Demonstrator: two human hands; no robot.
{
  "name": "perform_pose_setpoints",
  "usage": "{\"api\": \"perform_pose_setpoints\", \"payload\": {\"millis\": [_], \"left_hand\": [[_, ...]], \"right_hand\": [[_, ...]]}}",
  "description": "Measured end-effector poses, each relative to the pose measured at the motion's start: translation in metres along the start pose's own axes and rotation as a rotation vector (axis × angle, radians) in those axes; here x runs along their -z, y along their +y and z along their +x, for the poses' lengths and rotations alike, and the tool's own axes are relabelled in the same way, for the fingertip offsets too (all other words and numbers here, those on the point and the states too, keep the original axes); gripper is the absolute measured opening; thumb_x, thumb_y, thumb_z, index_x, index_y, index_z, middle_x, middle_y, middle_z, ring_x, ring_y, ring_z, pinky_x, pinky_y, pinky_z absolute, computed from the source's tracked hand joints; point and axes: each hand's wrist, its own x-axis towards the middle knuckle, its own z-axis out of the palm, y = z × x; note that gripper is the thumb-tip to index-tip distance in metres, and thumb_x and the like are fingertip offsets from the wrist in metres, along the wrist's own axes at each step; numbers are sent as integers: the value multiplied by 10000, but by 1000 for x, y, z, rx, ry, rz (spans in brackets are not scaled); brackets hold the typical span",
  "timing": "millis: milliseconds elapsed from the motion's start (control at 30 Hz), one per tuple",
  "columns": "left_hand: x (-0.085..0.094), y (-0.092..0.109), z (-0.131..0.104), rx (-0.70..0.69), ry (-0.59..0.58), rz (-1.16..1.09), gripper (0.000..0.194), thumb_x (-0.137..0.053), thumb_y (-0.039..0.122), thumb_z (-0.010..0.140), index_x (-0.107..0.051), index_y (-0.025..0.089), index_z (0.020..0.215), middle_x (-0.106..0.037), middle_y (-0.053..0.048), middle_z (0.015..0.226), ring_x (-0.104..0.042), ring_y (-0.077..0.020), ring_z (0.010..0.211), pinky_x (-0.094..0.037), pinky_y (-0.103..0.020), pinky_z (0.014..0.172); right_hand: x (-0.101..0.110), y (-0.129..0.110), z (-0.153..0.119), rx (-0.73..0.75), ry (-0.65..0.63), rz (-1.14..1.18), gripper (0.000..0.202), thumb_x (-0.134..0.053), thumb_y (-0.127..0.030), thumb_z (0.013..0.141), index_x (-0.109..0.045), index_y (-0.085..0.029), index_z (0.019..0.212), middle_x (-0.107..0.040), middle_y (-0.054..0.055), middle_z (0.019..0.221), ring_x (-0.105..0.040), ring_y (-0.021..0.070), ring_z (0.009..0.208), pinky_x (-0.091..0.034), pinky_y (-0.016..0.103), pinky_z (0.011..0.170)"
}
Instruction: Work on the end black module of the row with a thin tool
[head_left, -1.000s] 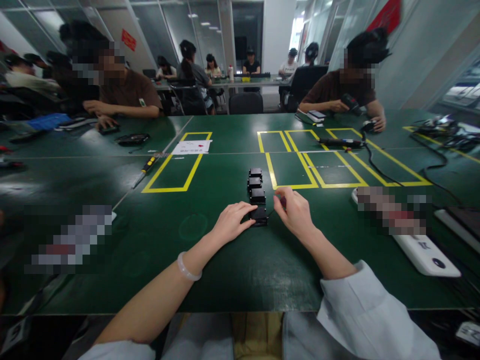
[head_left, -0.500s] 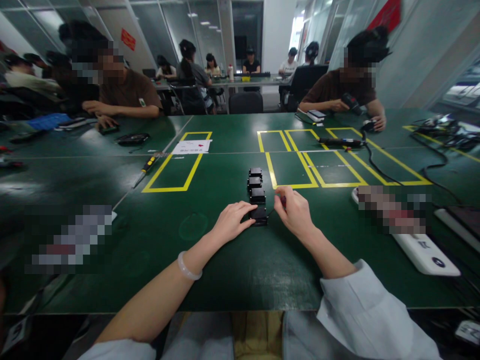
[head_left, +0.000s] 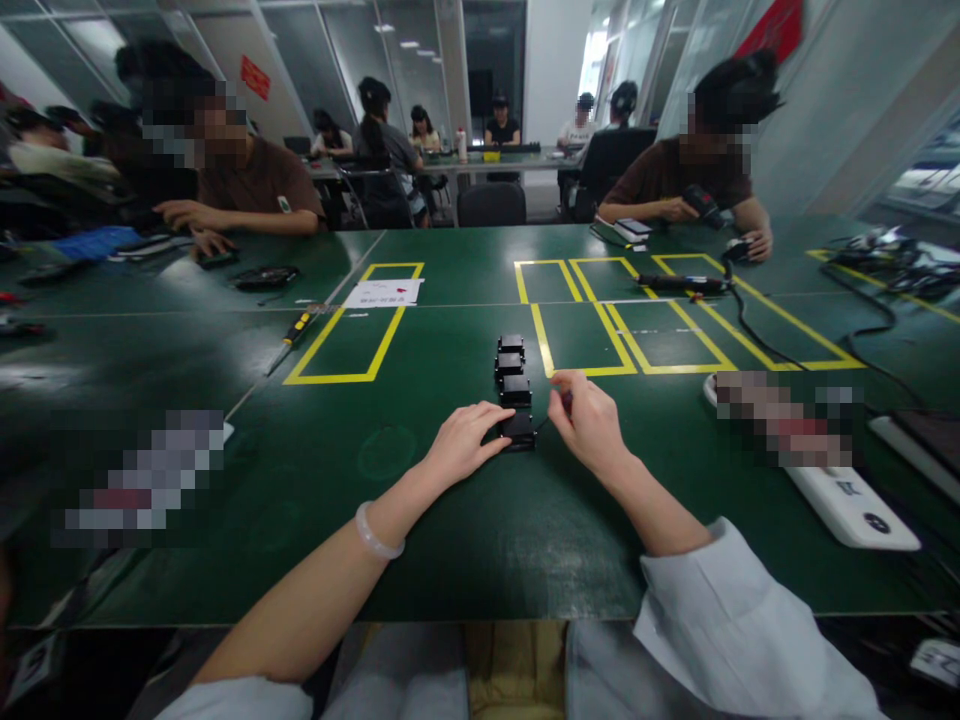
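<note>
Several small black boxes stand in a row on the green table (head_left: 450, 540), leading away from me. My left hand (head_left: 466, 447) grips the nearest black box (head_left: 517, 430) from its left side, fingers on top and thumb at the near edge. To the right of that box, my right hand (head_left: 589, 420) is closed in a pinch around a small screwdriver (head_left: 545, 423). Its thin dark shaft points at the box's right side; most of the handle is hidden in my fingers. Beyond the held box sits another black box (head_left: 515, 389), touched by neither hand.
Yellow tape outlines (head_left: 330, 380) mark the table. A yellow-black screwdriver (head_left: 298, 328) lies to the left, a black corded tool (head_left: 682, 285) at the back right. A white power strip (head_left: 855, 505) is at right, near tangled cables (head_left: 892, 262). Co-workers sit across the table.
My hands and the black boxes hold the same positions. Across the table at the left, a co-worker's hand has shifted slightly.
</note>
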Motion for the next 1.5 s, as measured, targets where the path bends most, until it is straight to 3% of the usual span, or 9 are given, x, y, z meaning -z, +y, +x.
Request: {"api": "perform_pose_setpoints", "payload": {"millis": [200, 433, 733, 1000, 1233, 1500], "left_hand": [[1, 1, 0, -2, -1, 0, 366, -572, 334, 908, -532, 241, 1259, -607, -48, 1190, -573, -220, 1085, -444, -370, 923], [2, 1, 0, 4, 1, 0, 370, -568, 356, 908, -534, 248, 1261, -606, -51, 1188, -575, -222, 1088, -448, -371, 921], [1, 0, 0, -1, 4, -6, 375, -574, 353, 904, -537, 249, 1262, -608, -52, 1184, -573, -223, 1091, -449, -375, 930], [1, 0, 0, 4, -2, -7, 378, -561, 357, 909, -531, 254, 1272, -603, -56, 1189, -569, -223, 1098, -448, -377, 934], [1, 0, 1, 6, -9, 1, 375, -563, 368, 909, -534, 249, 1263, -604, -52, 1190, -570, -221, 1093, -446, -373, 927], [1, 0, 0, 11, -5, -9, 372, -567, 348, 906, -536, 250, 1263, -600, -51, 1194, -566, -221, 1101, -447, -375, 931]], "right_hand": [[1, -2, -1, 2, 0, -4, 198, -427, -213, 897, -477, -171, 1083, -566, -12, 683, -528, 144, 584, -421, 270, 629], [3, -1, 1, 28, 0, -10, 153, -471, -330, 929, -519, -191, 968, -565, -11, 653, -523, 135, 573, -401, 260, 612], [1, -2, 0, 3, -5, 2, 196, -412, -211, 903, -491, -178, 1078, -597, -3, 698, -527, 147, 587, -416, 274, 637], [2, 0, 1, 12, -20, 11, 157, -453, -327, 934, -528, -193, 966, -579, -4, 661, -539, 146, 604, -399, 269, 627], [2, -1, 0, 1, -21, 8, 164, -400, -218, 914, -512, -175, 1025, -605, 13, 708, -561, 158, 649, -410, 282, 656], [4, -2, 1, 19, -31, 5, 168, -450, -321, 932, -525, -183, 992, -564, -8, 652, -530, 153, 598, -396, 277, 625]]}}
